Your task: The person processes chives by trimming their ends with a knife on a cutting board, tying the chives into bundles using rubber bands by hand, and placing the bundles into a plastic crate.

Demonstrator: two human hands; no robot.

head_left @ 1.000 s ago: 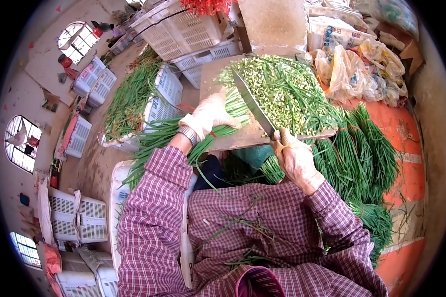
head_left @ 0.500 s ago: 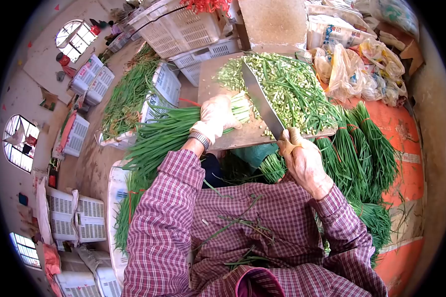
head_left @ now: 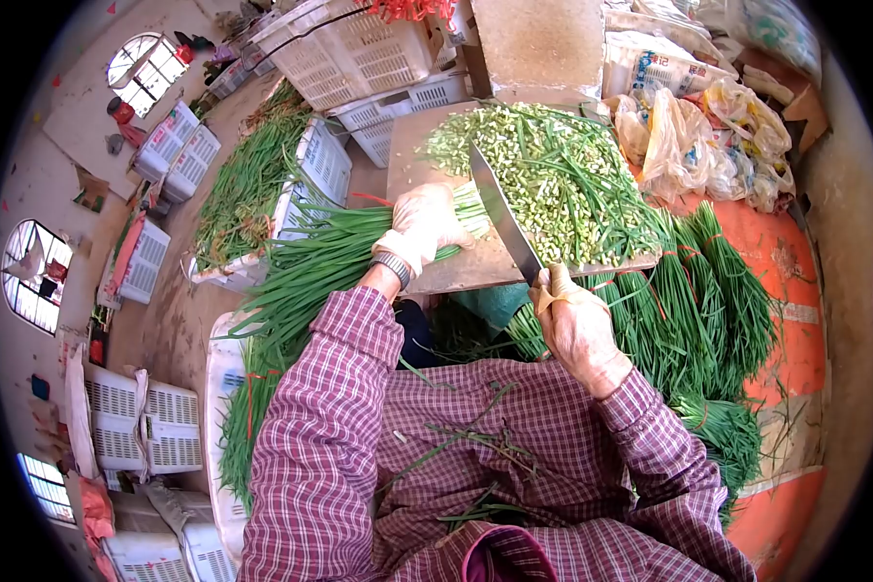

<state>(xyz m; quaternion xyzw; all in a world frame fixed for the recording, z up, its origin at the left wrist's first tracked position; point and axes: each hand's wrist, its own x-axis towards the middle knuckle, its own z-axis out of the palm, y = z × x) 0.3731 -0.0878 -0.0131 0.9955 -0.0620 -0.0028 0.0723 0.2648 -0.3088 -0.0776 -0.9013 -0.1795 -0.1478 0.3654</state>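
My left hand (head_left: 422, 221), in a pale glove, is closed around a bunch of garlic chives (head_left: 320, 254) lying on the wooden board (head_left: 412, 145). The pale cut ends stick out to the right of my fingers, and the long green leaves hang off the board's left side. In my right hand (head_left: 580, 325) is the handle of a long knife (head_left: 504, 215), its blade slanting up and left, right beside the cut ends. Chopped chive pieces (head_left: 553, 184) are heaped over the board to the right of the blade.
Tied chive bundles (head_left: 694, 291) lie right of the board on an orange sheet (head_left: 795, 281). Plastic bags (head_left: 689, 145) sit behind them. White crates (head_left: 349, 58) are stacked at the back. Another crate of loose greens (head_left: 247, 184) stands to the left.
My right hand has moved slightly left and down with the knife, bringing the blade closer to the cut ends. My left hand keeps its hold on the chives.
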